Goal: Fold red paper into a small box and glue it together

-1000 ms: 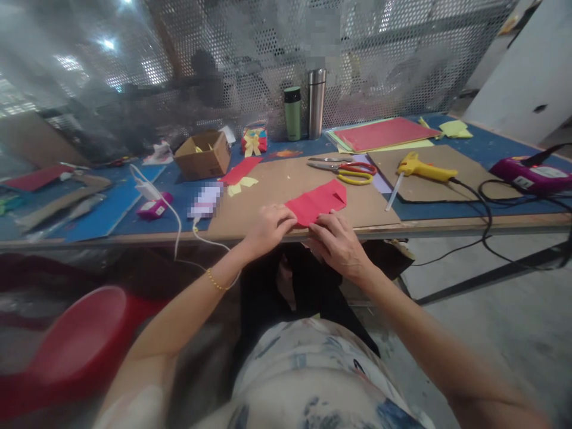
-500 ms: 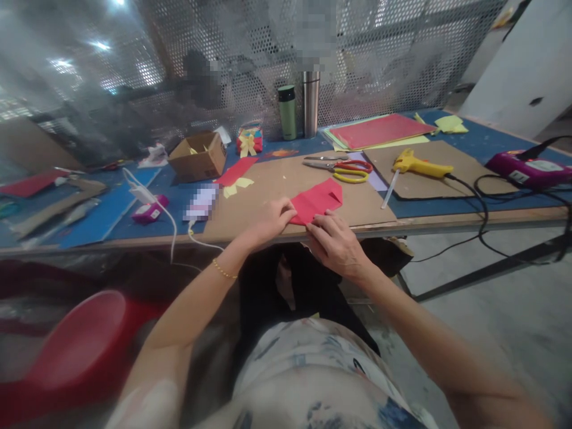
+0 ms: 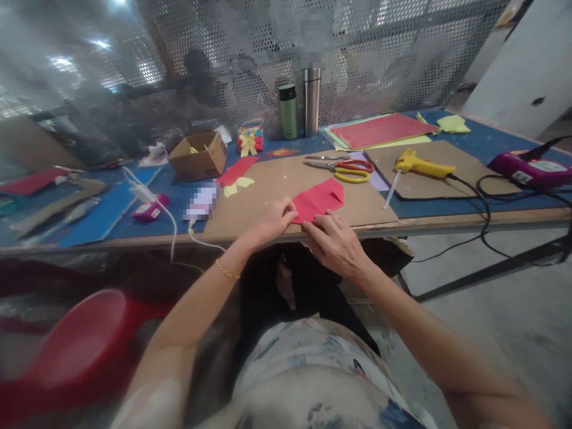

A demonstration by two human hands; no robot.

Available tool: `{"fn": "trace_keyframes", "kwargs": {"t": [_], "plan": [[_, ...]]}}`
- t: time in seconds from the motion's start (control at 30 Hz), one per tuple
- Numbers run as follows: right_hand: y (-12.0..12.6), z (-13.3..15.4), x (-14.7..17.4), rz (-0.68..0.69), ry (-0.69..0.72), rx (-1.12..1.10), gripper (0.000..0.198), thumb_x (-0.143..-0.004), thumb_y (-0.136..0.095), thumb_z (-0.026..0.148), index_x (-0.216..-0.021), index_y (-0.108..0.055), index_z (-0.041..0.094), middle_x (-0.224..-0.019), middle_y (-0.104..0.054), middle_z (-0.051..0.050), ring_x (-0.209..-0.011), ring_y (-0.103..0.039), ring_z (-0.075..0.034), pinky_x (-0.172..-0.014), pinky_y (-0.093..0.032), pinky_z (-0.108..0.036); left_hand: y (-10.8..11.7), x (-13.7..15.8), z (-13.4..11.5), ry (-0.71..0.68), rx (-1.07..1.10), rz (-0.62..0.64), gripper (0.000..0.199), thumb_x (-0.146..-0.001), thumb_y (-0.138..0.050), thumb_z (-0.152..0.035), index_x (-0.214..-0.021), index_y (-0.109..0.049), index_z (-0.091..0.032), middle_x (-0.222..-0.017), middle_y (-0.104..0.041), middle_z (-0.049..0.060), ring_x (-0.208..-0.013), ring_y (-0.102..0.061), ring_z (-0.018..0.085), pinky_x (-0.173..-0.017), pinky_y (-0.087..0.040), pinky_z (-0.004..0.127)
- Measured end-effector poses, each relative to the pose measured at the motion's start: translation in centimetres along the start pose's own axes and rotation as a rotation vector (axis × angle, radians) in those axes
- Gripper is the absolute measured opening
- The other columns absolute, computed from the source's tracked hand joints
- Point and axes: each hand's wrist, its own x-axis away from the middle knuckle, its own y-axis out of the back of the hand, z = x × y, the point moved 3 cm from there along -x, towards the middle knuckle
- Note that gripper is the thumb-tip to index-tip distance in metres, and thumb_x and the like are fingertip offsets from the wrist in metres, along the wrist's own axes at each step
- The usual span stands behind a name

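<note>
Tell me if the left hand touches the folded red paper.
Touching. The head view shows the left hand with its thumb against the left end of the folded red paper.

plain red paper (image 3: 315,199), brown cardboard (image 3: 268,182), blue tabletop (image 3: 487,137), yellow glue gun (image 3: 426,167), green tumbler (image 3: 288,114), pale shirt (image 3: 308,369) with blue pattern

One head-worn camera looks forward and down (fairly close) at the table (image 3: 433,207).

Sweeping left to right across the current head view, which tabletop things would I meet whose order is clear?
Small purple device → open cardboard box → bow-trimmed box → red folded paper → yellow glue gun → large purple device.
</note>
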Motion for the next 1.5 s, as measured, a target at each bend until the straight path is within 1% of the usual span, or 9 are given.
{"fn": "trace_keyframes", "kwargs": {"t": [0.37, 0.63, 0.83, 0.97, 1.07, 1.17, 1.27, 1.37, 1.5], "plan": [[-0.1, -0.1, 0.1, 0.008, -0.032, -0.033, 0.035, -0.101, -0.051, 0.013, -0.127, -0.073, 0.016, -0.098, -0.063, -0.012, -0.093, -0.056, -0.027, -0.108, -0.053, -0.052, -0.2, 0.1, 0.1, -0.01, -0.02, -0.031, 0.015, -0.095, -0.057, -0.022, -0.081, -0.054, -0.022, -0.084, -0.063, 0.001, -0.08, -0.057, 0.018, -0.081, -0.046, 0.036], [-0.2, -0.1, 0.1, 0.071, -0.077, -0.06, 0.037, -0.101, -0.05, 0.017, -0.13, -0.073, 0.021, -0.1, -0.062, -0.012, -0.096, -0.057, -0.028, -0.11, -0.052, -0.055, -0.2, -0.1, 0.1, 0.015, -0.019, -0.024, 0.015, -0.094, -0.058, -0.022, -0.08, -0.054, -0.022, -0.083, -0.065, 0.001, -0.079, -0.058, 0.018, -0.077, -0.046, 0.035], [0.0, 0.1, 0.0, 0.021, -0.025, -0.007, 0.031, -0.1, -0.053, 0.016, -0.123, -0.073, 0.015, -0.099, -0.063, -0.013, -0.094, -0.056, -0.028, -0.109, -0.053, -0.052, -0.2, -0.3, 0.0, 0.046, -0.03, -0.016, 0.015, -0.093, -0.06, -0.019, -0.08, -0.053, -0.022, -0.082, -0.064, 0.001, -0.078, -0.057, 0.018, -0.076, -0.046, 0.034], [0.0, 0.1, 0.0, 0.024, -0.024, -0.013, 0.031, -0.1, -0.052, 0.016, -0.123, -0.073, 0.015, -0.098, -0.062, -0.013, -0.094, -0.056, -0.027, -0.108, -0.053, -0.052, -0.3, -0.2, 0.0, 0.058, -0.06, -0.04, 0.01, -0.094, -0.061, -0.02, -0.087, -0.055, -0.022, -0.085, -0.065, 0.001, -0.08, -0.057, 0.019, -0.079, -0.045, 0.035], [-0.2, 0.1, 0.1, 0.039, -0.045, -0.027, 0.032, -0.1, -0.052, 0.016, -0.125, -0.073, 0.017, -0.099, -0.063, -0.013, -0.096, -0.056, -0.028, -0.108, -0.053, -0.053, -0.6, 0.1, -0.3, 0.012, -0.156, -0.057, 0.007, -0.097, -0.058, -0.019, -0.09, -0.058, -0.021, -0.09, -0.067, 0.004, -0.086, -0.059, 0.021, -0.086, -0.046, 0.038], [-0.2, 0.1, 0.1, 0.047, -0.067, -0.037, 0.034, -0.1, -0.052, 0.016, -0.125, -0.073, 0.019, -0.1, -0.063, -0.013, -0.096, -0.057, -0.028, -0.107, -0.053, -0.054, -0.9, 0.8, -0.6, -0.025, -0.338, -0.14, 0.014, -0.101, -0.054, -0.02, -0.093, -0.065, -0.02, -0.099, -0.069, 0.009, -0.097, -0.06, 0.025, -0.092, -0.045, 0.042], [-0.1, 0.2, 0.0, 0.028, -0.057, -0.028, 0.032, -0.1, -0.052, 0.016, -0.122, -0.074, 0.017, -0.099, -0.063, -0.013, -0.095, -0.057, -0.028, -0.103, -0.055, -0.053, -1.0, 2.1, -1.1, -0.075, -0.506, -0.234, 0.025, -0.105, -0.049, -0.024, -0.095, -0.071, -0.019, -0.109, -0.069, 0.013, -0.106, -0.06, 0.029, -0.093, -0.043, 0.045], [-0.1, 0.1, 0.0, 0.034, -0.063, -0.038, 0.032, -0.1, -0.052, 0.016, -0.123, -0.074, 0.018, -0.099, -0.063, -0.013, -0.095, -0.058, -0.028, -0.104, -0.055, -0.053, -1.2, 3.6, -1.5, -0.132, -0.594, -0.28, 0.034, -0.108, -0.045, -0.029, -0.095, -0.075, -0.019, -0.109, -0.07, 0.015, -0.106, -0.06, 0.031, -0.092, -0.041, 0.047], [-0.2, 0.0, 0.1, 0.049, -0.081, -0.066, 0.035, -0.1, -0.051, 0.017, -0.127, -0.074, 0.019, -0.101, -0.064, -0.013, -0.1, -0.059, -0.03, -0.109, -0.052, -0.057, -2.0, 4.9, -1.6, -0.205, -0.629, -0.278, 0.037, -0.11, -0.045, -0.037, -0.114, -0.076, -0.017, -0.114, -0.074, 0.017, -0.11, -0.063, 0.032, -0.097, -0.039, 0.048]]}}
